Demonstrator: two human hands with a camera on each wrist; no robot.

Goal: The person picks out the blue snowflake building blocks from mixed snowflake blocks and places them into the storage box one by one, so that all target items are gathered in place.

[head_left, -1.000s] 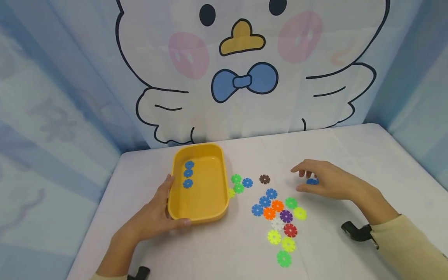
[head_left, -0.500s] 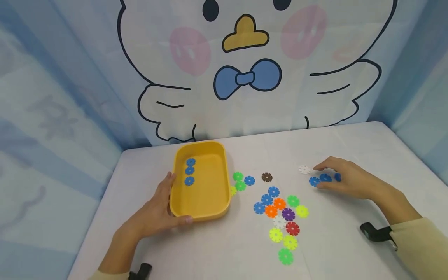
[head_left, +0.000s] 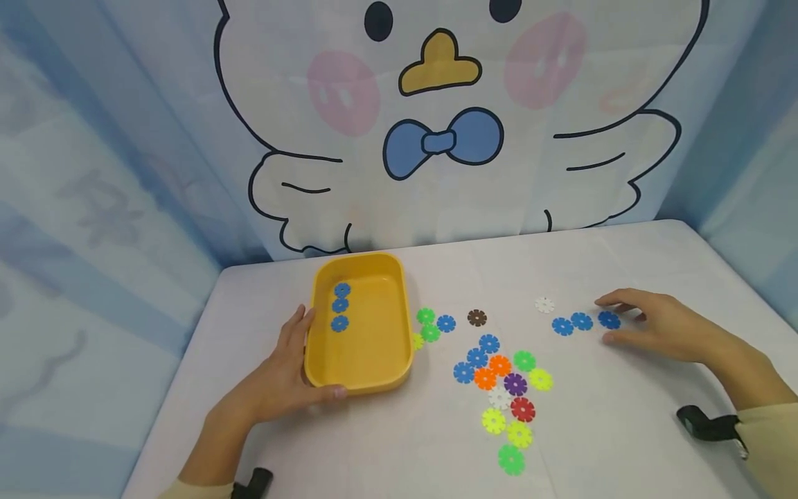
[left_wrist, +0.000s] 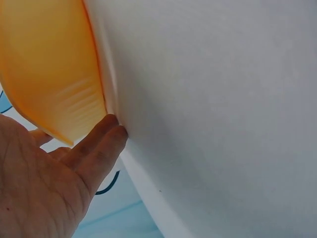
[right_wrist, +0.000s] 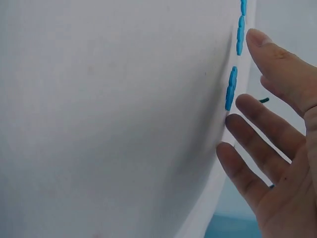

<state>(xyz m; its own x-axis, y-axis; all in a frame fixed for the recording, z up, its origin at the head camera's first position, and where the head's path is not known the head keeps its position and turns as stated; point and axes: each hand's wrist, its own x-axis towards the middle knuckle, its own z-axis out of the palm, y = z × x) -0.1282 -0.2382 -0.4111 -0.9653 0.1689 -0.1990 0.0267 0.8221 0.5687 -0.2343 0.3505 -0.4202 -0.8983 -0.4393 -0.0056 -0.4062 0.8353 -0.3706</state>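
In the head view my left hand (head_left: 274,381) holds the near left corner of a yellow tray (head_left: 358,360), fingers along its left side and thumb at its near edge. Inside the tray lie three blue snowflake discs (head_left: 340,305) in a column. My right hand (head_left: 670,326) hovers low over the right of the table, fingers loosely bent and spread. Just off its fingertips lies a blue disc (head_left: 609,319), with another blue disc (head_left: 582,321) to its left. The right wrist view shows a gap between the fingers and the flat blue disc (right_wrist: 231,88).
Mid-table lies a cluster of snowflake discs, among them a purple disc (head_left: 515,384) and a red disc (head_left: 522,409). A brown disc (head_left: 476,318) and a white disc (head_left: 545,305) lie farther back. Green discs (head_left: 426,316) lie by the tray's right side. A printed curtain (head_left: 436,201) stands behind the table.
My right hand has moved right, uncovering the white disc and the row of blue discs. The rightmost blue disc has shifted slightly right. My left hand stays at the tray.
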